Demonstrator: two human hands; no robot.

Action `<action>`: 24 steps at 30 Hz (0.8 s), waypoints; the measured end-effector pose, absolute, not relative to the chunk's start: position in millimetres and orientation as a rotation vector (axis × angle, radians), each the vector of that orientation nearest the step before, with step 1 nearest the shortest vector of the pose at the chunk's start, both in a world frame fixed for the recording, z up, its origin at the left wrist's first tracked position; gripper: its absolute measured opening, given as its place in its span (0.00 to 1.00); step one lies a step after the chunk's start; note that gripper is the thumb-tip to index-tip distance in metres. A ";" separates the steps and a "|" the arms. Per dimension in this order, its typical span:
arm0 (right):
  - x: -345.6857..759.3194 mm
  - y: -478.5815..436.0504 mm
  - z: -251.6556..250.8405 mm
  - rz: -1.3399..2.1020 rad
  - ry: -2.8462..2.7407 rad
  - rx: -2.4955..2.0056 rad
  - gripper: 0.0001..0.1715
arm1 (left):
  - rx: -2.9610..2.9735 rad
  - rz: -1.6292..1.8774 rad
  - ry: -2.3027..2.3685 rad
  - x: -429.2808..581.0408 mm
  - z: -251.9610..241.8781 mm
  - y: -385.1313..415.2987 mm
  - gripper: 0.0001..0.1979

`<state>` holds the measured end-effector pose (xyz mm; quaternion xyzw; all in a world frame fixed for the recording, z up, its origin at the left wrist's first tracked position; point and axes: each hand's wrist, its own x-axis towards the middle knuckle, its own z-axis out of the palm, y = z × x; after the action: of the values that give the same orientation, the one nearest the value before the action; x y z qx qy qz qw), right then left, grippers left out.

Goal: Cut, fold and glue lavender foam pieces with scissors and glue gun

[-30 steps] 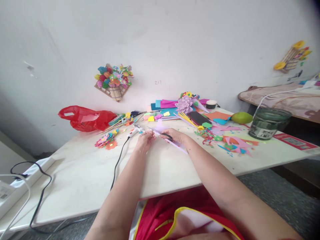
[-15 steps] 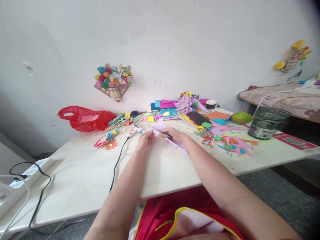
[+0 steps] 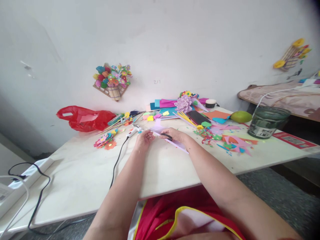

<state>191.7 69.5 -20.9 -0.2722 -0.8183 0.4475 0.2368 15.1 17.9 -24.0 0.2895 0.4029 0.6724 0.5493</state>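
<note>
My left hand (image 3: 144,138) rests on the white table (image 3: 82,173), fingers curled and pinching the near edge of a pale purple paper sheet (image 3: 160,128). My right hand (image 3: 175,134) is closed round black-handled scissors (image 3: 166,135), whose blades lie against the same sheet. The purple paper runs from between my hands down to the right, under my right wrist. A white glue gun (image 3: 132,132) lies just left of my left hand, its black cord (image 3: 115,166) trailing toward me.
Coloured paper sheets, cut scraps (image 3: 232,141) and a purple paper flower (image 3: 183,104) crowd the far right of the table. A red plastic bag (image 3: 86,117), small paper flowers (image 3: 106,141), a black phone (image 3: 198,117), a green fruit (image 3: 241,116) and a dark glass jar (image 3: 267,122) also stand there.
My hands have hardly moved; the left fingers shifted slightly on the purple paper. The view has tipped a little.
</note>
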 end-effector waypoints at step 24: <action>189.6 61.1 -19.3 1.450 -2.052 -0.805 0.22 | 0.792 1.681 0.939 16.6 -25.9 15.4 0.03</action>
<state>189.6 61.1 -19.3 -0.2955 -0.7533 0.5323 0.2487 16.6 15.4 -25.9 0.3282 0.3891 0.6967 0.5055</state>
